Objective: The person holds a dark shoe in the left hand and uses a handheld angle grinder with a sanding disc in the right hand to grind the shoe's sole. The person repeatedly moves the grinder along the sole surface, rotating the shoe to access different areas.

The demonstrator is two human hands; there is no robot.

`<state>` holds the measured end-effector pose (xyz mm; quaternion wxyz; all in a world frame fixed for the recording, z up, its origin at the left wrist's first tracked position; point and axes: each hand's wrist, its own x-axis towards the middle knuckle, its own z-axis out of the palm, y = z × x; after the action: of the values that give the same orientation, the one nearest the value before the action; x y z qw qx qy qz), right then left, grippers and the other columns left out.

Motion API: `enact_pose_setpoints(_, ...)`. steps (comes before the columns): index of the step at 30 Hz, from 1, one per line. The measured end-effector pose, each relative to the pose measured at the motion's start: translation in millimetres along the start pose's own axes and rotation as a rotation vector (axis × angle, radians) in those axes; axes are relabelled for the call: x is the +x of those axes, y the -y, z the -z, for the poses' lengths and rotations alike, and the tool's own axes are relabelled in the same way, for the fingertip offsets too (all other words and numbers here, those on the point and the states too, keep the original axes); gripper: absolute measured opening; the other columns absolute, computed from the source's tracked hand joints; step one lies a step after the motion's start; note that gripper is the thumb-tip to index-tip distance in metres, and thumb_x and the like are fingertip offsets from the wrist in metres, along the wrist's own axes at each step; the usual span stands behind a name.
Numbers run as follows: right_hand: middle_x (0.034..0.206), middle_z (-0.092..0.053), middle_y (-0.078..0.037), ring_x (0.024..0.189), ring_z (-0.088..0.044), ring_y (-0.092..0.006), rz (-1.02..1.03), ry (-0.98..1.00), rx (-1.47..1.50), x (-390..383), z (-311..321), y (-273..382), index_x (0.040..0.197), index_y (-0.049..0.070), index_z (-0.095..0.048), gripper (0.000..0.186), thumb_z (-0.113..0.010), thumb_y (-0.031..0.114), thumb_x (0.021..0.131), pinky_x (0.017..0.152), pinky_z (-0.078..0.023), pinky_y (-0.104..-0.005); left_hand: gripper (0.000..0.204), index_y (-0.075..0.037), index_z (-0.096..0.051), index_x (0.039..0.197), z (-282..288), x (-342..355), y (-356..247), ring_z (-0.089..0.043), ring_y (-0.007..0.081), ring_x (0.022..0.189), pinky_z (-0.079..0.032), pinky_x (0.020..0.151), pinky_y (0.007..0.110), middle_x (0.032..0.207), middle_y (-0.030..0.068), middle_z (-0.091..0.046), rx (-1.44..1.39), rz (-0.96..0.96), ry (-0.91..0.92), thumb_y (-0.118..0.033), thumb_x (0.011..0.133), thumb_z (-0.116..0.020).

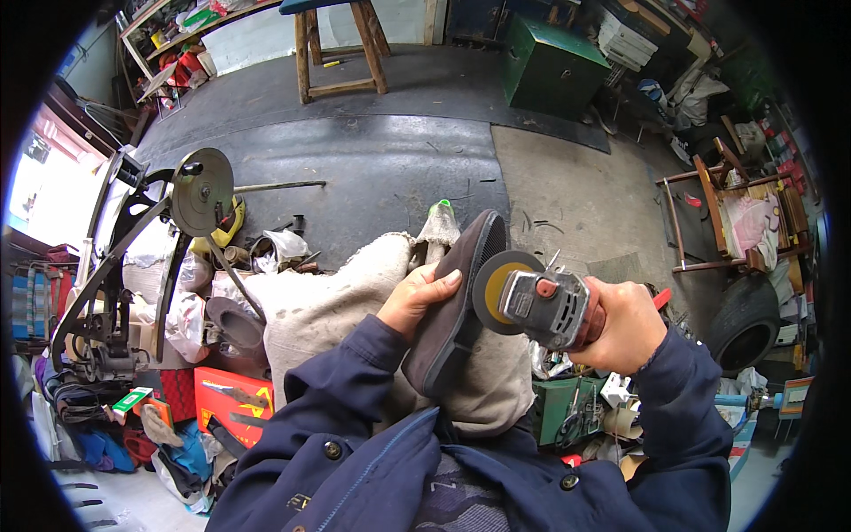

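Note:
My left hand [418, 300] is closed around a dark brown shoe [443, 324], thumb laid along its upper. The shoe stands on its side over my lap, its black sole facing right. In my right fist [625, 326] is an angle grinder [554, 306] with a grey and yellow disc [505, 288]. The disc's edge is at the sole; whether it touches or is spinning I cannot tell. A beige cloth [324, 310] covers my lap beneath the shoe.
Close on the left stands a black hand-cranked machine [133, 257] with a large wheel [202, 192]. A red box [232, 403] and piled bags lie below it. Right of my lap is a green toolbox [567, 410]. Farther off are a wooden stool [341, 44], a green chest [551, 66] and a tyre [745, 324].

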<state>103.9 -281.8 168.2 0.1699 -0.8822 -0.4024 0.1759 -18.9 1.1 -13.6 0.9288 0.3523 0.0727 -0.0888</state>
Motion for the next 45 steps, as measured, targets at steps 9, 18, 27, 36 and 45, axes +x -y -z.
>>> enact_pose_setpoints(9, 0.088, -0.078, -0.021, 0.089, -0.078, -0.0449, -0.01, 0.004, -0.052, 4.2, 1.8, 9.3, 0.111, 0.007, -0.076, 0.056, -0.095, 0.033, 0.065, 0.081, -0.064, -0.0497, 0.044, -0.002, -0.067, 0.145, 2.3, 1.4, 0.5, -0.078, 0.0124, 0.105, -0.062, 0.096, 0.03, 0.125, 0.0052, -0.08, 0.001, 0.007, 0.032, -0.03, 0.113, -0.072)
enact_pose_setpoints(18, 0.09, -0.079, -0.02, 0.087, -0.079, -0.042, -0.062, -0.048, -0.012, 4.0, 7.2, 6.3, 0.109, 0.003, -0.075, 0.054, -0.099, 0.03, 0.069, 0.081, -0.064, -0.0427, 0.043, -0.002, -0.068, 0.145, 4.7, 1.1, 2.1, -0.077, 0.013, 0.107, -0.061, 0.099, 0.031, 0.127, 0.0053, -0.08, 0.009, -0.002, 0.044, -0.03, 0.113, -0.071)
enact_pose_setpoints(27, 0.085, -0.077, -0.02, 0.085, -0.078, -0.0437, -0.01, 0.034, -0.131, -4.0, 4.4, 16.9, 0.107, 0.007, -0.072, 0.055, -0.094, 0.037, 0.066, 0.078, -0.063, -0.0502, 0.048, -0.001, -0.065, 0.148, -5.2, -0.4, -1.5, -0.078, 0.0149, 0.107, -0.062, 0.098, 0.031, 0.128, 0.0081, -0.079, -0.005, 0.004, 0.019, -0.029, 0.111, -0.073)
enact_pose_setpoints(36, 0.089, -0.078, -0.02, 0.086, -0.078, -0.0433, -0.012, 0.024, -0.143, 1.4, 11.4, 16.7, 0.116, 0.007, -0.075, 0.061, -0.096, 0.032, 0.064, 0.08, -0.064, -0.0471, 0.042, -0.002, -0.069, 0.142, 0.8, 2.7, 0.9, -0.077, 0.0113, 0.103, -0.063, 0.094, 0.029, 0.124, 0.005, -0.08, 0.014, 0.015, 0.044, -0.031, 0.112, -0.073)
enact_pose_setpoints(45, 0.094, -0.08, -0.02, 0.087, -0.079, -0.0422, -0.051, -0.035, -0.059, 4.2, 12.3, 10.9, 0.119, 0.006, -0.077, 0.057, -0.098, 0.028, 0.07, 0.083, -0.064, -0.0417, 0.038, -0.003, -0.071, 0.138, 1.5, 3.5, 3.9, -0.078, 0.0106, 0.099, -0.063, 0.092, 0.029, 0.12, 0.004, -0.081, 0.023, 0.009, 0.03, -0.031, 0.112, -0.073)
